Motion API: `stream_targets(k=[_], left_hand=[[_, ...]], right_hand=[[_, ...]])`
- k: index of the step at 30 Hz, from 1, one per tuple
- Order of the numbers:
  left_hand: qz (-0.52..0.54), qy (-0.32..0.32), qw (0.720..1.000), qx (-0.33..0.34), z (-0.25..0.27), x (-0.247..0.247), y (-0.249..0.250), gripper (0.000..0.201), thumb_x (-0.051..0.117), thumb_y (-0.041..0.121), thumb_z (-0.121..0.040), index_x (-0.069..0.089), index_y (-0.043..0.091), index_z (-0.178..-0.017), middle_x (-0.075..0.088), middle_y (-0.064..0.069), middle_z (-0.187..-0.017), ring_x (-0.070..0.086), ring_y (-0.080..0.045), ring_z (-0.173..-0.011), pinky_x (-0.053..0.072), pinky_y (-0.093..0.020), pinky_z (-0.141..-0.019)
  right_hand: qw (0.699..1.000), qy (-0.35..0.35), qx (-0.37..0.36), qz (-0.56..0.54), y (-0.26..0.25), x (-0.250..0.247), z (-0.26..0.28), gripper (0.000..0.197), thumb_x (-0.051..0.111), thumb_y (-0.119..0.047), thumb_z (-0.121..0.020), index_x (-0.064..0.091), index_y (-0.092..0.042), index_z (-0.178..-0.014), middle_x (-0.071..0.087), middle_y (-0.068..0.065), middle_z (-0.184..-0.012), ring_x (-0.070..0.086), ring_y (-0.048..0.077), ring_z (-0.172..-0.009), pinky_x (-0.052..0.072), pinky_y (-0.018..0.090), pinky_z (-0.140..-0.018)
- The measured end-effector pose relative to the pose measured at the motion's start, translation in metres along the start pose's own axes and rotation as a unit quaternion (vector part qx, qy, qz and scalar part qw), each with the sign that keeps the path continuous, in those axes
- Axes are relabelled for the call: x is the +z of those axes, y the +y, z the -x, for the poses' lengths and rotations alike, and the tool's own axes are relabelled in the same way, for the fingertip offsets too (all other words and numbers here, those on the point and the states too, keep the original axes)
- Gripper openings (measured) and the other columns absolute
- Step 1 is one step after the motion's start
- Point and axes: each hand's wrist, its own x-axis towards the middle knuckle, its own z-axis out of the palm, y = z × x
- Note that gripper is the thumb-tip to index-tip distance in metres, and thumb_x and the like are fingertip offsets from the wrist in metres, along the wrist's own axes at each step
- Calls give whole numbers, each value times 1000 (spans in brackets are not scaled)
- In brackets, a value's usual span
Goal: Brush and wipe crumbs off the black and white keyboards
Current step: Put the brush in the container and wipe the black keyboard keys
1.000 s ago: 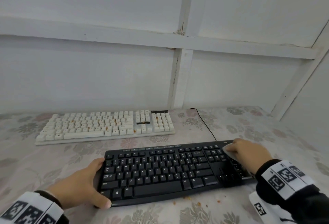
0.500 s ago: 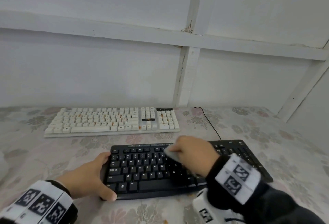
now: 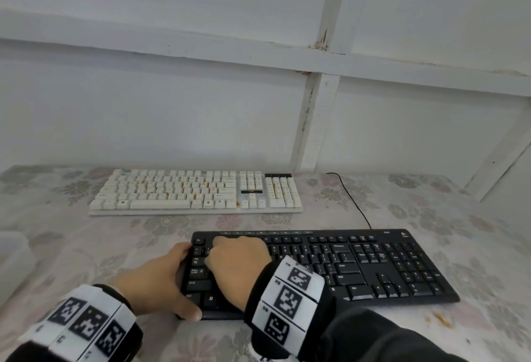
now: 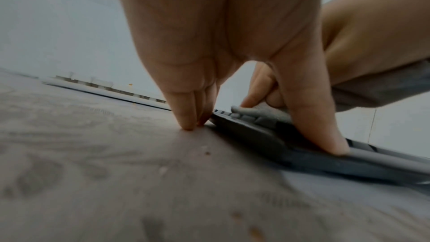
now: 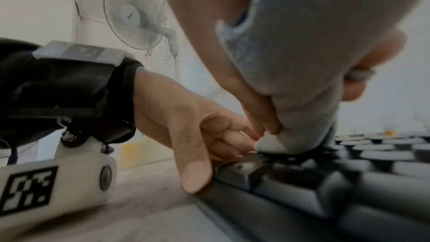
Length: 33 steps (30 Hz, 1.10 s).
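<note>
From the head view, the black keyboard (image 3: 330,269) lies on the floral tablecloth (image 3: 71,246) in front of the crumb-speckled white keyboard (image 3: 195,192); the left hand (image 3: 155,284) braces its left end with thumb on the front edge, while the right hand (image 3: 238,269) curls over its leftmost keys. In the left wrist view, straight fingers (image 4: 186,113) meet the cloth beside that rigid, probably light, slide-prone board. The right wrist view shows fingers bunched round a soft grey cloth (image 5: 302,65) pressed onto the keys.
</note>
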Motion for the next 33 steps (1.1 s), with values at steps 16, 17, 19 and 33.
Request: stream_targets(k=[16, 17, 19, 33], left_hand=[[41, -9, 999, 12, 1, 0, -4, 122, 86, 33, -35, 21, 32, -138, 51, 19, -125, 50, -8, -115, 38, -32, -104], [39, -6, 999, 9, 1, 0, -5, 122, 86, 33, -34, 21, 31, -138, 52, 18, -124, 51, -8, -114, 39, -32, -104], [32, -3, 999, 6, 0, 0, -4, 120, 87, 32, -37, 22, 32, -138, 54, 15, -121, 53, -9, -111, 42, -31, -100], [32, -2, 999, 16, -1, 2, -6, 114, 89, 24, -45, 21, 34, -136, 50, 21, -123, 50, -6, -114, 38, -26, -100]], right_hand=[[994, -7, 107, -32, 52, 4, 6, 39, 47, -22, -98, 41, -13, -61, 47, 0, -72, 44, 17, -54, 50, 32, -58], [995, 5, 85, -61, 43, 2, 2, 37, 45, -26, -99, 49, -10, -66, 52, 1, -77, 51, 19, -60, 54, 35, -66], [994, 8, 42, -103, 22, -2, -7, 35, 42, -27, -99, 58, -7, -76, 54, 4, -80, 55, 23, -69, 51, 35, -66], [999, -31, 25, -14, 24, 2, 19, 15, 47, 2, -87, 48, -9, -78, 33, 3, -81, 31, 21, -58, 24, 28, -50]])
